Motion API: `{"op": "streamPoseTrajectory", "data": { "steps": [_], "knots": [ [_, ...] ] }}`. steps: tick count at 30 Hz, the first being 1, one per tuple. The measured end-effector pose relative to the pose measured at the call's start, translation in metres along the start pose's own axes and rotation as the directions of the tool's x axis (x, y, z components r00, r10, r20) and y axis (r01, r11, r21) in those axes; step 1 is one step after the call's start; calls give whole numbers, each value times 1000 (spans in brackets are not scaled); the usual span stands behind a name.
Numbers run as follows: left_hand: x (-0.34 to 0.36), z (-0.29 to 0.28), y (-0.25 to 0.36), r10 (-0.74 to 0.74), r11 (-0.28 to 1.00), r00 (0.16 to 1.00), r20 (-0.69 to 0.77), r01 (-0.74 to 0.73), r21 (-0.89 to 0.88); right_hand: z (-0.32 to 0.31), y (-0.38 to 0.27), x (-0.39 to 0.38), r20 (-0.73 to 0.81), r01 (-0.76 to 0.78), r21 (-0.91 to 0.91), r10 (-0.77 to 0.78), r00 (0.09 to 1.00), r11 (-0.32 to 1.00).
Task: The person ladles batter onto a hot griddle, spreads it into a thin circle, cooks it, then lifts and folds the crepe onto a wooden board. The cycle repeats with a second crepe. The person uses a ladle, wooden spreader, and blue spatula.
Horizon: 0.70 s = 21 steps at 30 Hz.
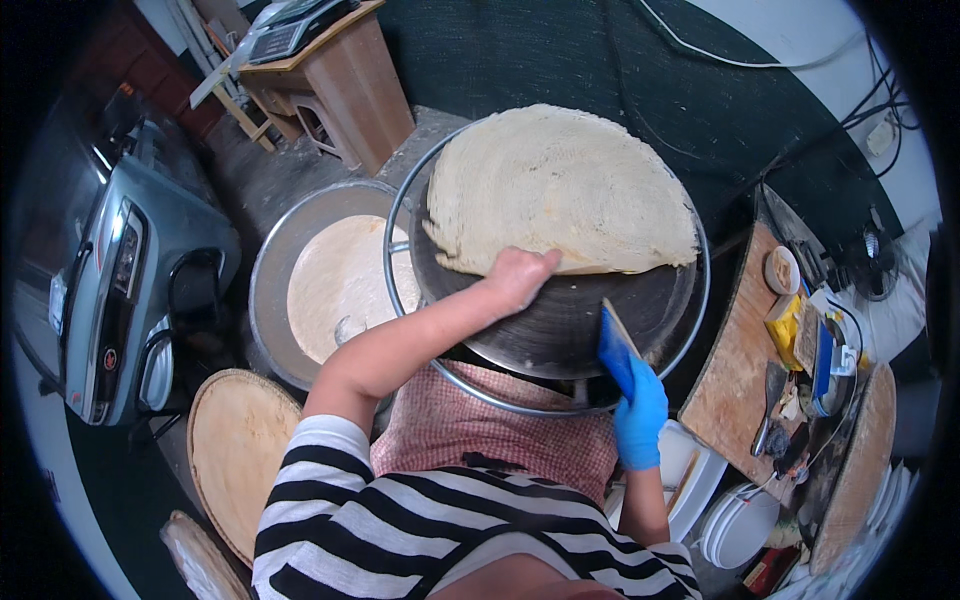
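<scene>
A large thin pancake [560,190] covers the far part of a round dark griddle [560,325]. Its near edge is lifted or folded in an almost straight line, leaving the near part of the griddle bare. My bare left hand [522,278] reaches across the griddle, with its fingers closed on that near edge. In a blue glove, my right hand [640,418] grips a blue scraper [620,360] over the griddle's near right rim, apart from the pancake. A metal ring [388,240] runs around the griddle.
A wide metal basin [268,290] of pale batter [330,275], with a ladle [348,328] in it, stands left. On the right, a wooden worktop [725,375] holds a small bowl [781,270] and tools. White buckets [740,525], round boards [235,450], a vehicle [150,270] and a desk [355,95] surround me.
</scene>
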State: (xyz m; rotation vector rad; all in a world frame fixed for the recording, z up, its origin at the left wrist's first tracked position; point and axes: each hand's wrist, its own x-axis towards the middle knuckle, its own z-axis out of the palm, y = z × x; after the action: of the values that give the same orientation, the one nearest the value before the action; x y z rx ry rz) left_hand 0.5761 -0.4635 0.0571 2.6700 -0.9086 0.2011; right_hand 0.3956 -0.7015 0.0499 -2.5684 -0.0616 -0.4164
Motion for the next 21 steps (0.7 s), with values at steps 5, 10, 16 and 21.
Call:
{"op": "streamPoseTrajectory", "data": {
  "steps": [5,10,16,21],
  "knots": [
    [11,-58,62,-149,963,984,100,167,-210,-18,21,-32,-18,-236,230,246,969,944],
    [33,-138,30,-331,772,915,232,404,-492,-20,32,-45,11,-293,331,307,952,897],
    [-95,-239,-65,-597,142,735,322,492,-859,-13,36,-34,40,-214,221,210,977,952],
    [-310,-292,-90,-841,-4,499,207,378,-926,-6,25,-11,150,-113,190,85,985,975]
  ]
}}
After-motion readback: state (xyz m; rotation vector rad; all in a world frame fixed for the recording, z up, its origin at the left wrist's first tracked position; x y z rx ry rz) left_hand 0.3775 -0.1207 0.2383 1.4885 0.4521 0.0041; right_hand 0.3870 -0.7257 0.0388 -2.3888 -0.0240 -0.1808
